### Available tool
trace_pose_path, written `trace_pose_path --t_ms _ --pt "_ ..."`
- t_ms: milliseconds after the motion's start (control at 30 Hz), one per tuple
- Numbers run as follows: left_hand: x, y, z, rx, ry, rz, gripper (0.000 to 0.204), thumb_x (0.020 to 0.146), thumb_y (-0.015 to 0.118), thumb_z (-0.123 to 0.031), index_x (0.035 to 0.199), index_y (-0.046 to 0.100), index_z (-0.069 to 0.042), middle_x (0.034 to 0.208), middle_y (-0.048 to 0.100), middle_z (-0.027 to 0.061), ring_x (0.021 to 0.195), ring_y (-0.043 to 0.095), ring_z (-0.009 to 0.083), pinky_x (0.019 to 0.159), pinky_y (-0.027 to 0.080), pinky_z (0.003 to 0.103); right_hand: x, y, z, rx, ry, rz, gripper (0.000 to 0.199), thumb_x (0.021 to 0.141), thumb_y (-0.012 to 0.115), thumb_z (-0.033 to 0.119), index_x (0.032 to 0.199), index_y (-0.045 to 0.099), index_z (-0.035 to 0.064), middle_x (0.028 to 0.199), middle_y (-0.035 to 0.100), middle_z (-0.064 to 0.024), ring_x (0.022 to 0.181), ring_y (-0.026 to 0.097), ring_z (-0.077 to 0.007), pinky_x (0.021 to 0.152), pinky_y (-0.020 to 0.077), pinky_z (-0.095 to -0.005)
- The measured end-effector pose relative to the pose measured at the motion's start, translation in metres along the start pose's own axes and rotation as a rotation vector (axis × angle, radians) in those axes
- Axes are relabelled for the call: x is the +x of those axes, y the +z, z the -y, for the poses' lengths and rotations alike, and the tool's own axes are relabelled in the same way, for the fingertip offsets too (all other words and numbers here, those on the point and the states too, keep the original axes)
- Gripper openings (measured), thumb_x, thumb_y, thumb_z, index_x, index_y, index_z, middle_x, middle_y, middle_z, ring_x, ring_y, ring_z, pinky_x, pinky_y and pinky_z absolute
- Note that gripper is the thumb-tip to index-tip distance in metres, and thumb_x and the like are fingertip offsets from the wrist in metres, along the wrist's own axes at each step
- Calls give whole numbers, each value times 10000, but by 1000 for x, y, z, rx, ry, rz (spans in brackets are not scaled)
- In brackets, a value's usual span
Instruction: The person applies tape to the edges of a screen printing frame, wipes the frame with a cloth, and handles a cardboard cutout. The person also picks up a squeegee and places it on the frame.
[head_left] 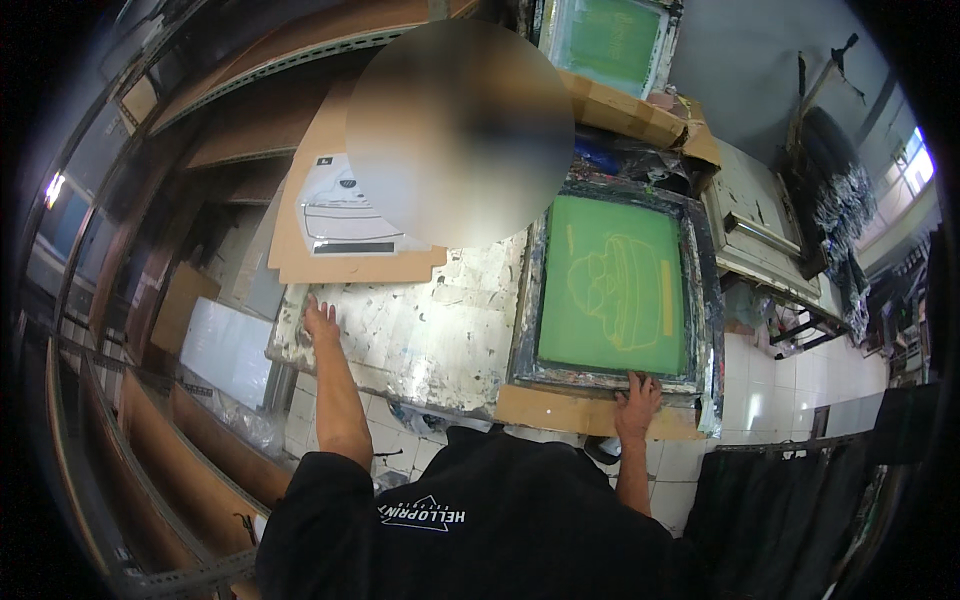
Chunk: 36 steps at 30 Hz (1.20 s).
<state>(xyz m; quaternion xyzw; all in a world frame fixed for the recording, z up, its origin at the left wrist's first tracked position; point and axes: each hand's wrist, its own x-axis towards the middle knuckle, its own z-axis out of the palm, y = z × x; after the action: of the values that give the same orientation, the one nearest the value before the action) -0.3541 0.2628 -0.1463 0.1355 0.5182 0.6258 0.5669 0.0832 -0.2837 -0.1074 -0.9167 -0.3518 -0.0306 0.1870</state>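
Note:
A screen printing frame (pixel 613 290) with green mesh and a pale line drawing on it lies on the right side of the worktable. My right hand (pixel 638 405) is at the near edge of this frame, its fingers bent over the dark border. At the table's left edge is my left hand (pixel 320 320), fingers stretched out and nothing visible in them. Beyond it, a flat brown cardboard piece (pixel 362 267) carries a white printed sheet (pixel 345 205). A blurred round patch hides part of the far table.
The worktable (pixel 440 325) has a paint-stained white top. A brown board (pixel 560 410) sits under the frame's near side. Another green screen (pixel 607 45) stands at the back. Wooden shelves (pixel 150 440) line the left, and a second table (pixel 760 215) is on the right.

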Motion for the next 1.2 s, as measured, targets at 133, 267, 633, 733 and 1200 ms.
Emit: trace_pose_path --t_ms 133,267,633,733,1200 --pt "17 17 0 8 15 46 642 909 710 -326 1384 380 -46 1396 493 130 1270 466 303 963 444 404 1 -1 -9 -32 -28 28 579 711 744 88 1262 568 95 1221 511 -190 1260 375 -422 1050 290 -567" --pt "44 25 -13 -48 9 85 458 947 661 -281 1311 475 -74 1283 574 95 1159 558 269 946 445 404 5 1 -6 -27 -53 67 528 744 708 101 1252 565 74 1244 507 -190 1234 396 -422 1038 287 -567" --pt "99 8 -4 25 66 190 274 996 565 -174 1249 552 -71 1060 674 70 876 669 221 693 541 353 24 -35 3 -19 -197 -1 535 702 739 114 1210 579 65 1201 536 -173 1199 434 -406 1018 317 -561" --pt "72 28 5 49 68 91 293 1004 546 -168 1283 536 -80 1093 671 79 939 676 242 760 577 406 25 -48 2 -40 -181 20 537 702 743 113 1211 578 68 1203 541 -159 1205 434 -400 1019 319 -554" --pt "54 28 -3 -36 157 131 295 983 552 -88 1278 538 -95 1064 659 72 919 670 226 758 575 391 28 -59 16 4 -118 35 531 711 755 113 1215 594 67 1233 545 -154 1249 402 -394 1054 287 -566"
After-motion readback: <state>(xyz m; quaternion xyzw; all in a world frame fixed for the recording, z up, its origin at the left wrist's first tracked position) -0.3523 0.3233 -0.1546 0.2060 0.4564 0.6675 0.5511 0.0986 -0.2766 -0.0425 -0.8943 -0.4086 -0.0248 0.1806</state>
